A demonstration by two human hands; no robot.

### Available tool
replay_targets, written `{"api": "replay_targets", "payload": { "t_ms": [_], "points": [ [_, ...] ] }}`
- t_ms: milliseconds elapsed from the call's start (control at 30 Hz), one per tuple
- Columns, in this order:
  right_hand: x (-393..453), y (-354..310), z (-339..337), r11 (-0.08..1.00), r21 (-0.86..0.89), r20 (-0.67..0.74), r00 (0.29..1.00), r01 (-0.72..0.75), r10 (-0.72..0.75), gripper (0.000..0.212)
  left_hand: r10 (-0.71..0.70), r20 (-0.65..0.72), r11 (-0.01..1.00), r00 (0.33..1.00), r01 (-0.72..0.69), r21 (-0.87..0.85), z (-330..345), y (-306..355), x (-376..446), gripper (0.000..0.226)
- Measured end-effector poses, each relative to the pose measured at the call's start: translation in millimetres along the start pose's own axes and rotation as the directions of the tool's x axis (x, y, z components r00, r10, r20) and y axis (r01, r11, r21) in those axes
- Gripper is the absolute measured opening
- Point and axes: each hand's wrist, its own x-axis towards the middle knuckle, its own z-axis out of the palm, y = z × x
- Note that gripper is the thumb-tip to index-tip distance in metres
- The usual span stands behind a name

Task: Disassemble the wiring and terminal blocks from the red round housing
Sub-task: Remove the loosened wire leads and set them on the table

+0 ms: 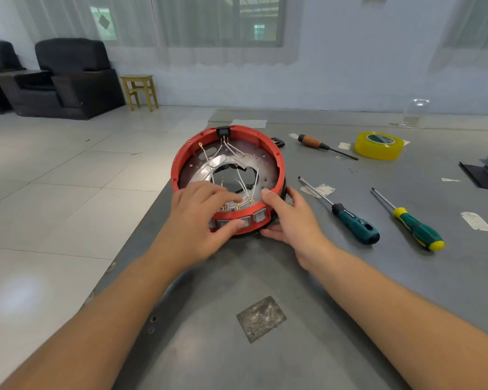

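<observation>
Nearest to the camera are the two bare forearms, which reach forward over the grey table [350, 305] toward the red housing [276, 153]. The housing stands on the table a little left of its middle, at the 12 o'clock direction from the person, with the open side up.

The left hand [200, 220] lies on the near rim at about 7 o'clock of the ring. Its fingers go over the rim to the inside, toward the small brass terminals [238, 206], and its thumb presses on the outer wall, so it pinches the rim. Whether the fingertips already hold a terminal or a wire, I cannot tell. The right hand [290, 220] grips the housing from outside at about 5 o'clock, thumb on the rim and fingers curled under the wall, and steadies it.

I judge the task is in its middle part. Several white wires [238, 150] lie loose inside, and some of their ring ends hang free. But a black block [223, 132] sits in the rim at 12 o'clock with wires on its pins, and grey square blocks [258, 216] are in the near wall at 6 o'clock. These and the wiring are left to take out.

Two screwdrivers with green handles [355, 223] [417, 232] lie at 3 o'clock, apart from the hands. One with a brown handle [312, 142] and a roll of yellow tape [379, 145] lie farther away, at 2 o'clock.
</observation>
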Motion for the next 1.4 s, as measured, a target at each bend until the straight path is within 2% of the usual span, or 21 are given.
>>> {"api": "replay_targets", "payload": {
  "t_ms": [100,200,333,400,633,733,833,933,1000,1067,1100,1167,1200,1267,1333,1400],
  "points": [
    [-5.4,0.0,1.6,0.999,-0.05,-0.035,0.999,-0.022,0.02,0.044,-0.016,0.008,0.997,1.0,0.017,-0.071,3.9,2.9,-3.2,0.03],
    [-10.9,-4.0,3.1,0.975,-0.217,-0.07,0.997,-0.036,0.022,0.055,-0.002,-0.016,0.992,1.0,0.0,-0.122,4.6,2.2,-6.7,0.027],
    [-13.0,-7.4,1.7,0.8,-0.6,-0.127,0.989,-0.017,-0.074,0.072,-0.024,-0.026,0.985,0.999,0.019,-0.174,4.6,3.8,-7.6,0.031],
    [-13.6,-6.2,0.3,0.725,-0.688,-0.133,0.984,-0.005,-0.12,0.079,-0.014,-0.029,0.983,0.999,0.008,-0.181,4.4,3.9,-5.8,0.025],
    [-12.9,-0.6,-3.6,0.465,-0.884,-0.061,0.976,0.044,-0.209,0.085,-0.001,0.015,0.979,1.0,0.004,-0.204,5.2,5.8,-3.1,0.021],
    [-13.3,2.4,-3.0,0.408,-0.913,-0.092,0.973,0.003,-0.214,0.087,-0.019,0.03,0.976,0.999,0.025,-0.214,4.6,5.9,-2.1,0.023],
    [-17.3,2.0,-1.8,0.35,-0.937,-0.104,0.953,0.002,-0.285,0.087,-0.028,0.045,0.976,0.999,0.037,-0.216,4.1,4.5,-2.9,0.022],
    [-19.3,0.3,-0.6,0.355,-0.935,-0.092,0.954,0.015,-0.284,0.088,-0.041,0.058,0.976,0.997,0.053,-0.213,4.0,2.9,-2.5,0.018],
    [-17.4,-1.3,-1.4,0.412,-0.91,-0.091,0.955,0.034,-0.282,0.084,-0.059,0.068,0.973,0.996,0.073,-0.219,3.2,2.4,-1.8,0.02],
    [-13.1,-8.5,-2.5,0.449,-0.885,-0.065,0.925,0.119,-0.374,0.076,-0.059,0.073,0.979,0.996,0.073,-0.193,3.1,0.4,-2.7,0.027],
    [-9.4,-15.1,-2.8,0.454,-0.868,-0.025,0.896,0.2,-0.444,0.064,-0.068,0.065,0.982,0.996,0.078,-0.171,2.7,-1.5,-3.5,0.032],
    [-0.7,-31.0,-1.0,0.437,-0.819,0.102,0.843,0.373,-0.528,0.024,-0.12,0.029,0.982,0.992,0.123,-0.142,-0.2,-8.7,-5.0,0.035],
    [3.7,-39.7,1.2,0.439,-0.8,0.167,0.855,0.409,-0.492,0.011,-0.151,0.004,0.98,0.988,0.15,-0.129,-1.4,-13.5,-5.5,0.032],
    [10.7,-55.3,8.0,0.425,-0.818,0.28,0.913,0.389,-0.297,0.019,-0.211,-0.008,0.973,0.977,0.21,-0.096,-1.4,-20.3,-6.7,0.029],
    [15.4,-64.5,17.9,0.323,-0.893,0.302,0.949,0.314,-0.086,0.027,-0.251,0.033,0.966,0.967,0.253,-0.057,2.0,-21.9,-8.3,0.032],
    [19.8,-66.9,26.4,0.209,-0.94,0.28,0.96,0.269,0.021,0.029,-0.258,0.048,0.965,0.965,0.26,-0.024,7.0,-21.2,-10.4,0.035]
  ]
}}
